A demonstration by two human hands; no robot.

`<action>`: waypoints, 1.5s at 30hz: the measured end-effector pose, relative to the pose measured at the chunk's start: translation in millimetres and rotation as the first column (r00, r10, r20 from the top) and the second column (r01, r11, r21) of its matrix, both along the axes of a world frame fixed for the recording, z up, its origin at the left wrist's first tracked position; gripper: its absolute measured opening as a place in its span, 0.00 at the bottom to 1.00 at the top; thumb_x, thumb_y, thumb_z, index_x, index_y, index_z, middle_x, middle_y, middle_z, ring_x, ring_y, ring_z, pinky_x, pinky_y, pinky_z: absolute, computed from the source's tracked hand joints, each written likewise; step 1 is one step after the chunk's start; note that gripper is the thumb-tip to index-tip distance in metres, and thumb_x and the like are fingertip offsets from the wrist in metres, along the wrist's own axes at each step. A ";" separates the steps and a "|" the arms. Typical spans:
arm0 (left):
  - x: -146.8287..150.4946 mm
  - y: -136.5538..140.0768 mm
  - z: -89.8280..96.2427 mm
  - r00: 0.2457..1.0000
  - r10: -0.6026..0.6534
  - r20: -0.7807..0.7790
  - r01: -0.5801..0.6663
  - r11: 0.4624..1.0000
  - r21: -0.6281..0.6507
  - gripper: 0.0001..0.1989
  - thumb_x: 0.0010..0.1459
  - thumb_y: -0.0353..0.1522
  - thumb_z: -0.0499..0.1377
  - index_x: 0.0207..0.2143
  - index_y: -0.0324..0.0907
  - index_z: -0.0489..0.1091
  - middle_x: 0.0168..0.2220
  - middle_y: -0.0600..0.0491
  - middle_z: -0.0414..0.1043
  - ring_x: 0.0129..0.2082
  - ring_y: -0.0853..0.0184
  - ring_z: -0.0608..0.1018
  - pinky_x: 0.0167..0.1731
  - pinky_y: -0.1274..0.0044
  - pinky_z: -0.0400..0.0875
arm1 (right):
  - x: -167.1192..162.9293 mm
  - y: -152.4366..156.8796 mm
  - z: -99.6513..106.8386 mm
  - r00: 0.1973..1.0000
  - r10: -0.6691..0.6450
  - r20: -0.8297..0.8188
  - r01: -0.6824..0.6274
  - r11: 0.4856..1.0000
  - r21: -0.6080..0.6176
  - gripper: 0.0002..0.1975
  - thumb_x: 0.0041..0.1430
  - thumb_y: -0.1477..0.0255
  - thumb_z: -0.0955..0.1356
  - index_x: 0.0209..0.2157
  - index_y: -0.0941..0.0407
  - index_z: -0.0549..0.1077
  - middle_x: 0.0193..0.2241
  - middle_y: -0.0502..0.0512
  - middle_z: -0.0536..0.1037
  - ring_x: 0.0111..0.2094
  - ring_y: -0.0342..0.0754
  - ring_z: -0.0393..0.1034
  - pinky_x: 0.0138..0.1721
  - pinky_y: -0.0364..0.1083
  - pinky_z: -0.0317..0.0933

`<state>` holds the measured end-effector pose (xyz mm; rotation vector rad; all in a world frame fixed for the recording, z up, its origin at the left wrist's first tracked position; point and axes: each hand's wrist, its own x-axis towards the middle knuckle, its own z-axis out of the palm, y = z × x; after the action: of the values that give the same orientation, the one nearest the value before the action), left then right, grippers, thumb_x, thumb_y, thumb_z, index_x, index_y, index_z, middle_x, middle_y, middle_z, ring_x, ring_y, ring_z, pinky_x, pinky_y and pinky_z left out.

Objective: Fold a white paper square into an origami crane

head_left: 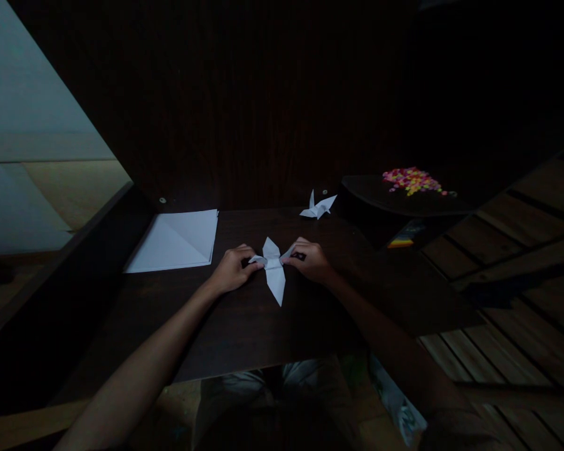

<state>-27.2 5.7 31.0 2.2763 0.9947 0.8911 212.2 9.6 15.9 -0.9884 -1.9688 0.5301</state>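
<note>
A folded white paper crane [275, 283] lies low over the dark desk, its pointed flaps spread in a cross shape. My left hand [232, 268] pinches the flap on its left side between thumb and fingers. On the opposite side, my right hand [311, 260] grips the other flap the same way. Both hands are closed on the paper, one at each end. Behind them, near the desk's back panel, stands another paper crane [318, 205], touched by neither hand.
To the left lies a stack of white paper sheets [178, 241], the top one creased diagonally. A pile of small colourful pieces [414, 180] sits on a dark corner shelf [366, 188] at the right. The desk's side panel [66, 269] rises at the left.
</note>
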 end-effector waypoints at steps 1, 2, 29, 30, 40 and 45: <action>0.5 -0.6 0.4 1.000 0.005 0.007 -0.005 1.000 0.001 0.10 0.57 0.35 0.60 0.26 0.40 0.71 0.27 0.52 0.71 0.31 0.65 0.71 0.33 0.74 0.65 | -0.1 -0.2 0.2 1.000 -0.003 -0.008 0.003 1.000 0.003 0.12 0.51 0.70 0.73 0.19 0.55 0.70 0.23 0.52 0.73 0.28 0.46 0.65 0.30 0.46 0.60; 0.9 -1.2 0.8 1.000 0.012 0.013 -0.012 1.000 0.004 0.10 0.57 0.36 0.60 0.26 0.40 0.71 0.27 0.52 0.71 0.31 0.65 0.71 0.33 0.74 0.65 | -0.1 -0.2 0.4 1.000 -0.006 -0.015 0.006 1.000 0.004 0.12 0.51 0.70 0.73 0.19 0.55 0.70 0.23 0.52 0.73 0.28 0.46 0.65 0.30 0.46 0.60; 0.6 -6.7 -2.9 0.961 -0.085 -0.262 0.216 0.822 0.527 0.21 0.63 0.28 0.52 0.58 0.44 0.62 0.54 0.44 0.71 0.54 0.59 0.72 0.51 0.64 0.69 | 2.5 -3.5 6.3 0.957 0.159 -0.244 -0.232 0.923 -0.307 0.10 0.53 0.64 0.70 0.30 0.57 0.75 0.30 0.55 0.76 0.34 0.48 0.71 0.38 0.47 0.64; 0.8 -6.4 -3.6 0.958 -0.090 -0.273 0.229 0.812 0.536 0.20 0.63 0.28 0.52 0.58 0.43 0.63 0.54 0.44 0.71 0.54 0.60 0.72 0.51 0.64 0.69 | 2.2 -3.8 6.7 0.956 0.161 -0.245 -0.234 0.923 -0.306 0.10 0.53 0.64 0.70 0.30 0.57 0.75 0.30 0.54 0.76 0.34 0.48 0.71 0.38 0.47 0.64; -0.2 -5.1 -8.5 0.953 -0.139 -0.269 0.269 0.796 0.543 0.19 0.65 0.26 0.50 0.58 0.42 0.63 0.53 0.43 0.72 0.56 0.60 0.72 0.53 0.64 0.69 | 2.1 -4.8 8.5 0.961 0.177 -0.212 -0.235 0.928 -0.290 0.08 0.54 0.65 0.69 0.29 0.57 0.75 0.30 0.54 0.75 0.34 0.48 0.70 0.38 0.48 0.62; 0.5 -6.3 -8.2 0.948 -0.125 -0.294 0.279 0.773 0.570 0.18 0.65 0.27 0.49 0.56 0.40 0.64 0.53 0.42 0.72 0.55 0.60 0.72 0.52 0.64 0.70 | 0.9 -5.9 8.0 0.955 0.188 -0.228 -0.251 0.925 -0.286 0.08 0.55 0.66 0.69 0.29 0.57 0.75 0.30 0.54 0.75 0.34 0.48 0.70 0.39 0.48 0.62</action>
<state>-26.7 -0.6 22.7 3.0319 0.5699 0.9505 213.2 3.7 23.9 -0.8661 -1.8602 1.0545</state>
